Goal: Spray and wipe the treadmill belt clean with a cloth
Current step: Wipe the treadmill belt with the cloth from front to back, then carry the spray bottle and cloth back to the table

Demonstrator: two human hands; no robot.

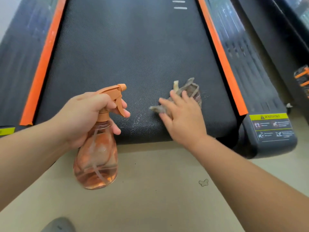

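The dark treadmill belt point(127, 52) runs away from me between two orange side strips. My left hand point(87, 114) grips the neck of an orange-tinted spray bottle point(97, 161), fingers by the orange trigger, nozzle pointing over the belt's near end. A crumpled grey cloth point(189, 91) lies on the belt near its right edge. My right hand point(182, 118) presses flat on the cloth with spread fingers and looks blurred. Pale spray droplets speckle the belt between the two hands.
Grey side rails flank the belt, the right one point(247, 67) ending in a yellow warning label point(269, 116). Beige floor point(158, 190) lies in front, with a small scrap point(203, 182) on it. A grey shoe tip point(58, 226) shows at the bottom. Another machine stands at the right.
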